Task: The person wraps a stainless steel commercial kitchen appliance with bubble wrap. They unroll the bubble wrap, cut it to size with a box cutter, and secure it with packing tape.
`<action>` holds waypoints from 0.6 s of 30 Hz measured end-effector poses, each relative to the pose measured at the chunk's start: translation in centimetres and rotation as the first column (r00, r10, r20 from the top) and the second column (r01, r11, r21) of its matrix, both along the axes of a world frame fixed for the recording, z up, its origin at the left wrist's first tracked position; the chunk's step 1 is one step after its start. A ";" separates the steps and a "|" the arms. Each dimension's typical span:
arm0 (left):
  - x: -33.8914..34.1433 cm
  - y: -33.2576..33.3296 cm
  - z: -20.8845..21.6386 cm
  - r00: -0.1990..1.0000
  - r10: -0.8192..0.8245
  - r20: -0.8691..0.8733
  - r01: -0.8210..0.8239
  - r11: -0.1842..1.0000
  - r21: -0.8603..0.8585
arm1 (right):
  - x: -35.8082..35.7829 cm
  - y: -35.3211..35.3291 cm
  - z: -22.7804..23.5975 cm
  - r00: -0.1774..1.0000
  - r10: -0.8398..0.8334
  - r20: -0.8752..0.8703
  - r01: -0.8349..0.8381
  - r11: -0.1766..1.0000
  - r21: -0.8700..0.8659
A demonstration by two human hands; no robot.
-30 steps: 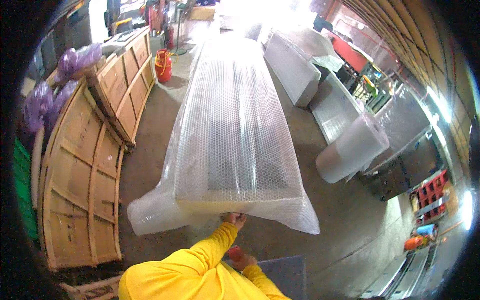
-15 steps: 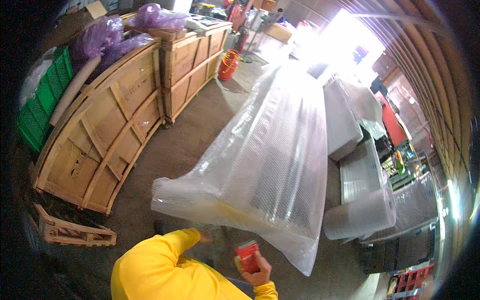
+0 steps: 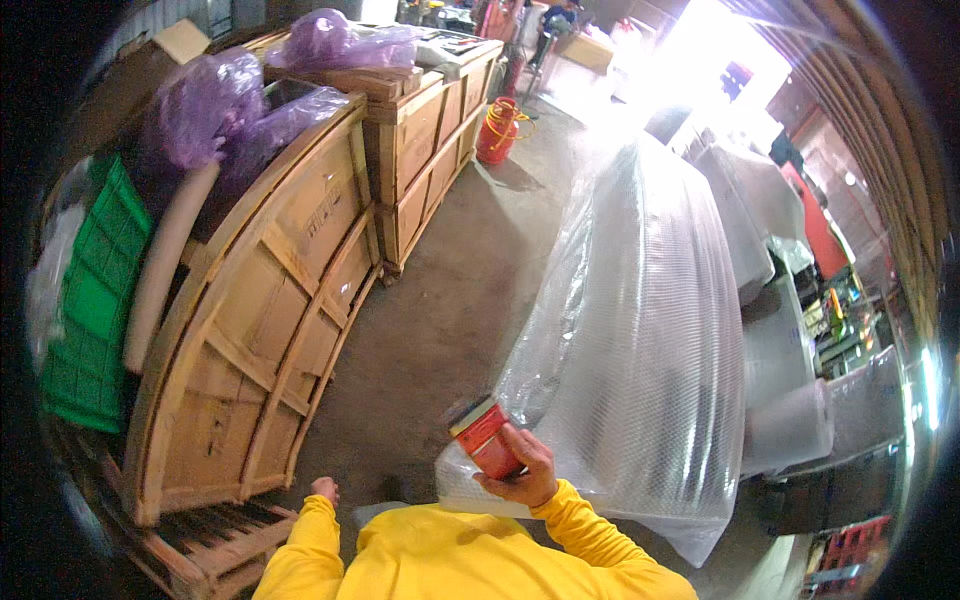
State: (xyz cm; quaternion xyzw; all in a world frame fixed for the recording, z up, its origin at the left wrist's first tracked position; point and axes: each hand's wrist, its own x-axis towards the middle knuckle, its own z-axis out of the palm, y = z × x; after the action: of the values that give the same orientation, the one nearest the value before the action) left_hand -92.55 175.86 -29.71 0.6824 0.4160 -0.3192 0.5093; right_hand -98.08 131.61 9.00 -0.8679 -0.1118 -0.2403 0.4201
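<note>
My right hand (image 3: 530,472) is wrapped round a red tape dispenser (image 3: 487,440), a boxy tool with a pale and dark edge at its far end. It is held up in front of the near end of a long bundle (image 3: 640,330) wrapped in clear bubble wrap, which lies on the floor. Loose film hangs at the bundle's near right corner. My left hand (image 3: 326,488) hangs low at my left side, small in the picture, with its fingers curled in and nothing showing in them. The wooden crate and the pallet are nearest to it.
Tall wooden crates (image 3: 270,330) line the left side, with purple plastic bags (image 3: 215,105) on top. A green plastic crate (image 3: 95,300) and a wooden pallet (image 3: 215,550) are at the near left. A red cylinder (image 3: 497,135) stands farther back. Right of the bundle lies a bubble-wrap roll (image 3: 790,425).
My body and view have turned, so the bundle sits farther right. My right hand has risen with the tape dispenser, and my left hand now shows beside the pallet.
</note>
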 end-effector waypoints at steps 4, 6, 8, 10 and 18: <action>5.7 2.8 -0.4 0.991 0.042 -0.129 -0.041 0.999 0.011 | 4.8 0.7 -1.5 0.991 0.017 -0.131 -0.030 0.995 -0.096; 8.6 1.3 -1.0 0.977 0.124 -0.173 -0.146 0.981 -0.125 | 7.4 0.1 -2.6 0.986 -0.022 -0.168 0.008 0.996 -0.084; 11.8 -2.3 -1.3 0.984 -0.110 -0.138 0.107 0.994 -0.025 | 10.8 -1.0 -3.7 0.976 -0.069 -0.204 0.063 0.997 -0.036; 16.4 -7.3 -1.1 0.921 -0.368 -0.130 0.376 0.926 0.044 | 15.3 -2.6 -4.6 0.972 -0.111 -0.207 0.127 0.990 0.068; 39.0 -23.2 2.8 0.885 -0.464 0.026 0.465 0.880 -0.097 | 38.4 -17.9 -2.3 0.980 -0.181 -0.083 0.167 0.975 -0.150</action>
State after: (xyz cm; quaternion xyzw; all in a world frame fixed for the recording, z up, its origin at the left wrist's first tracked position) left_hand -53.52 152.65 -26.87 0.7362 0.2233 -0.4516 0.4520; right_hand -59.65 113.75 6.66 -0.9126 -0.0317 -0.2255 0.3395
